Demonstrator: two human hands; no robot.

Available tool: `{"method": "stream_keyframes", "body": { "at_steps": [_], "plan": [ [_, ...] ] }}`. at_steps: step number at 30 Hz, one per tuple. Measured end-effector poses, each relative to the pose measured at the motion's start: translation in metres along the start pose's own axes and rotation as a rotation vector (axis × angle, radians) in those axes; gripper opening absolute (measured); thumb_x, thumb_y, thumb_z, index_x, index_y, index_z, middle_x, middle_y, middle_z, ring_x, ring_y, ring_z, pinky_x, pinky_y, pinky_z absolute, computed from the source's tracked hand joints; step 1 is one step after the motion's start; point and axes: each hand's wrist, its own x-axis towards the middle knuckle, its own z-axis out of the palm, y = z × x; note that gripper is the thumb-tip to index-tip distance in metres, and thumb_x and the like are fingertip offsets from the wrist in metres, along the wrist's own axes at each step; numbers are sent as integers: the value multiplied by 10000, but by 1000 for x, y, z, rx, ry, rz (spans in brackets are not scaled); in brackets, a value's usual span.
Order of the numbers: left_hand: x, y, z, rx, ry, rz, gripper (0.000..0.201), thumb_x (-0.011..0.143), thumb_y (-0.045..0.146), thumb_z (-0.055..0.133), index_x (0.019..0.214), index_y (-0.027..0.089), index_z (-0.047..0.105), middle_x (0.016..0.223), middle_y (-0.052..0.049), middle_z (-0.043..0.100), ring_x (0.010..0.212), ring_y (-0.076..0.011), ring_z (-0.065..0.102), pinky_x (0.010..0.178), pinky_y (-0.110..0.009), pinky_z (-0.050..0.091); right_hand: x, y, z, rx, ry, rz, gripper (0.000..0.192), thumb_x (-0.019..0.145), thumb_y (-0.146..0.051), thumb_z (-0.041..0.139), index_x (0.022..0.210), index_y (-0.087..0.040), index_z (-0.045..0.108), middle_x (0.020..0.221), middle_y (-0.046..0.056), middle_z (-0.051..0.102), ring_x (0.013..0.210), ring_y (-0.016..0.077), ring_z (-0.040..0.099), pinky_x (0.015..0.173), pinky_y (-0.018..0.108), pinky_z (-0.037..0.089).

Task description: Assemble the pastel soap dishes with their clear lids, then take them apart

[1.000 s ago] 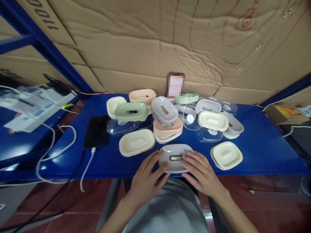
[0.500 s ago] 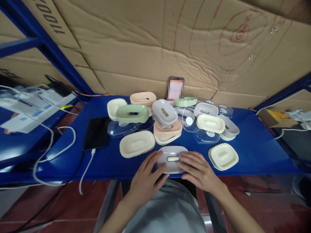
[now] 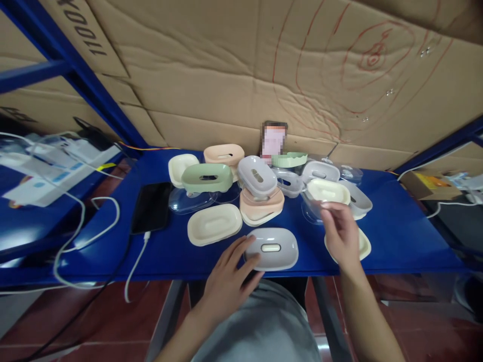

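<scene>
A grey oval soap dish with a slot in its middle lies at the table's front edge. My left hand rests with spread fingers on its left rim. To the right, my right hand pinches the edge of a clear plastic lid, which is smeared and hard to make out. Partly behind that hand is a cream dish, and beyond it another cream dish.
A cream tray sits left of the grey dish. Behind are a green dish, a peach dish and a second grey dish. A black phone with a white cable lies left. Cardboard walls the back.
My right hand has left the grey dish and moved right and away from me. The clear lid with the round sticker is gone from its place at the middle back. My left hand stays put.
</scene>
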Motion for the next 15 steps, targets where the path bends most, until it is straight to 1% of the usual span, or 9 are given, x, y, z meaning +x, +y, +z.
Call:
{"method": "stream_keyframes", "body": {
  "at_steps": [2, 4, 6, 7, 8, 9, 11, 13, 15],
  "plan": [
    [-1, 0, 0, -5, 0, -6, 251, 1014, 251, 694, 1262, 226, 671, 1520, -141, 600, 1428, -317, 584, 1123, -482, 587, -20, -12, -8, 331, 112, 192, 182, 1038, -435, 670, 1131, -279, 663, 1120, 55, 806, 1052, 243, 782, 924, 443, 630],
    [-3, -1, 1, 2, 23, -22, 349, 1014, 268, 698, 1355, 227, 635, 1519, -158, 591, 1407, -316, 606, 1099, -476, 603, -37, -20, -10, 548, 146, 372, 225, 1014, -475, 701, 1124, -278, 688, 1027, 41, 805, 956, 218, 788, 843, 409, 658],
    [-4, -1, 2, 21, 61, -36, 462, 1013, 286, 705, 1452, 221, 576, 1532, -184, 568, 1394, -321, 620, 1064, -464, 624, -50, -23, -6, 625, 99, 531, 313, 980, -507, 737, 1186, -272, 717, 978, 44, 800, 872, 205, 779, 766, 377, 663],
    [-4, -1, 3, 31, 73, -35, 502, 1013, 288, 705, 1486, 219, 550, 1546, -196, 552, 1397, -327, 618, 1053, -462, 630, -55, -22, -3, 615, 62, 584, 372, 970, -518, 746, 1246, -271, 717, 990, 52, 801, 858, 204, 773, 751, 370, 660],
    [-5, -1, 3, 42, 74, -27, 527, 1015, 287, 703, 1509, 221, 531, 1562, -204, 535, 1407, -335, 610, 1048, -466, 632, -59, -20, 1, 576, 22, 612, 428, 969, -526, 744, 1310, -270, 706, 1030, 64, 804, 882, 209, 771, 767, 374, 656],
    [-4, 0, 3, 53, 64, -16, 538, 1019, 282, 696, 1525, 227, 519, 1575, -206, 523, 1417, -341, 603, 1051, -473, 630, -63, -17, 5, 508, -15, 613, 470, 976, -529, 735, 1367, -273, 688, 1097, 78, 803, 940, 219, 767, 814, 386, 652],
    [-4, 0, 3, 73, 27, 1, 536, 1031, 282, 676, 1540, 240, 515, 1584, -204, 514, 1424, -349, 597, 1065, -491, 622, -71, -12, 12, 309, -59, 528, 507, 1007, -522, 694, 1455, -290, 643, 1298, 100, 759, 1114, 244, 734, 957, 432, 621],
    [-3, 0, 2, 79, -8, 2, 526, 1040, 296, 662, 1544, 248, 518, 1582, -199, 518, 1422, -350, 600, 1081, -505, 613, -77, -9, 18, 99, -101, 369, 489, 1052, -488, 629, 1508, -313, 602, 1513, 107, 639, 1314, 271, 649, 1106, 490, 550],
    [-4, -1, 2, 67, -16, -8, 523, 1042, 315, 662, 1542, 251, 522, 1579, -196, 521, 1419, -347, 605, 1085, -503, 614, -82, -9, 20, -54, -208, 187, 461, 1088, -428, 569, 1542, -344, 569, 1646, 95, 510, 1457, 286, 548, 1200, 532, 477]
  ]
}}
